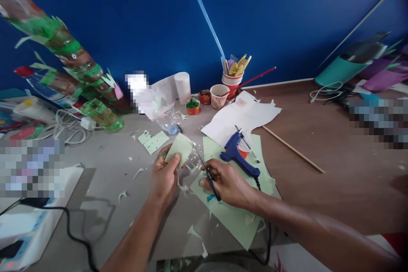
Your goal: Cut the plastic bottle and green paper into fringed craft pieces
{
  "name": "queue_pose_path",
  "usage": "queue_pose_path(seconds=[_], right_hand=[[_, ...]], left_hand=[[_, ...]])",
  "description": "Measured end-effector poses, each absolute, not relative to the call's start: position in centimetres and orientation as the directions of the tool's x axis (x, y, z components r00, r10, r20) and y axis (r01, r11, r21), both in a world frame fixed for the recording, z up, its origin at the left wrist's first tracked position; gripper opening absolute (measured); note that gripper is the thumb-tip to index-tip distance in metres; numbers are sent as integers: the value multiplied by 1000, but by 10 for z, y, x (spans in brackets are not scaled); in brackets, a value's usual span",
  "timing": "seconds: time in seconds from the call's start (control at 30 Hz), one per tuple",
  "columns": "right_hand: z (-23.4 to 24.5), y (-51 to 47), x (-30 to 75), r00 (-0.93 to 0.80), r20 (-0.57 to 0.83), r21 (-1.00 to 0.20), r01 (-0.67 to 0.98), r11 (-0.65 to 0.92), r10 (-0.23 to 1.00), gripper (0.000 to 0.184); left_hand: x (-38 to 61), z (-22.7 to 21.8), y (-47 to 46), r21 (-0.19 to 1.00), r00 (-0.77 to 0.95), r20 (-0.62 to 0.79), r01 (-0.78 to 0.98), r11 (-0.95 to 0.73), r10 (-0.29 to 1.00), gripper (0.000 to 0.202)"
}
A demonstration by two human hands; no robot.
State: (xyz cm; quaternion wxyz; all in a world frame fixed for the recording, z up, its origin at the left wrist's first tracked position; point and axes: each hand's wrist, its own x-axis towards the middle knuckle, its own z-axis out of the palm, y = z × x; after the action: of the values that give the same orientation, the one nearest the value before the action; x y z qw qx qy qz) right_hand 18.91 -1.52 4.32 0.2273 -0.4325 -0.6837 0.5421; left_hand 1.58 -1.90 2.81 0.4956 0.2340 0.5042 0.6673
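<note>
A small piece of pale green paper (180, 148) is pinched between the thumb and fingers of my left hand (165, 175), a little above the grey table. My right hand (225, 182) grips black-handled scissors (208, 175), with the blades pointing up and left beside the paper's right edge. Beneath my right hand lies a larger sheet of light green paper (237, 226). A blue glue gun (239, 156) rests on that sheet, just beyond my right hand. Another cut piece of green paper (153, 141) lies left of my left hand.
White paper (239, 114) and a wooden stick (293, 149) lie to the right. Paper cups (219, 97), a pot of green paint (193, 106) and a white roll (182, 88) stand by the blue wall. Painted bottles (86, 66) rise at left. A power strip (25, 238) sits front left; scraps litter the table.
</note>
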Motion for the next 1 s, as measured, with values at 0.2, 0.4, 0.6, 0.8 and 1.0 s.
queue_pose_path(seconds=[0.2, 0.4, 0.6, 0.8, 1.0], right_hand=[[49, -15, 192, -531, -133, -991, 89, -101, 837, 40], [50, -16, 192, -679, -187, -969, 9, -247, 709, 50], [52, -12, 191, -676, -246, -942, -1, -335, 695, 52], [53, -11, 193, -694, -266, -937, 24, -348, 669, 55], [54, -10, 195, -708, -270, -932, 23, -361, 652, 58]], left_hand=[[14, 32, -22, 983, -513, -84, -183, -13, 854, 28], [14, 36, -22, 986, -546, -48, -158, -47, 836, 25], [15, 40, -19, 977, -567, -93, -211, -35, 818, 24], [19, 55, -21, 978, -572, -91, -207, -36, 815, 20], [20, 54, -21, 974, -554, -107, -224, -24, 826, 23]])
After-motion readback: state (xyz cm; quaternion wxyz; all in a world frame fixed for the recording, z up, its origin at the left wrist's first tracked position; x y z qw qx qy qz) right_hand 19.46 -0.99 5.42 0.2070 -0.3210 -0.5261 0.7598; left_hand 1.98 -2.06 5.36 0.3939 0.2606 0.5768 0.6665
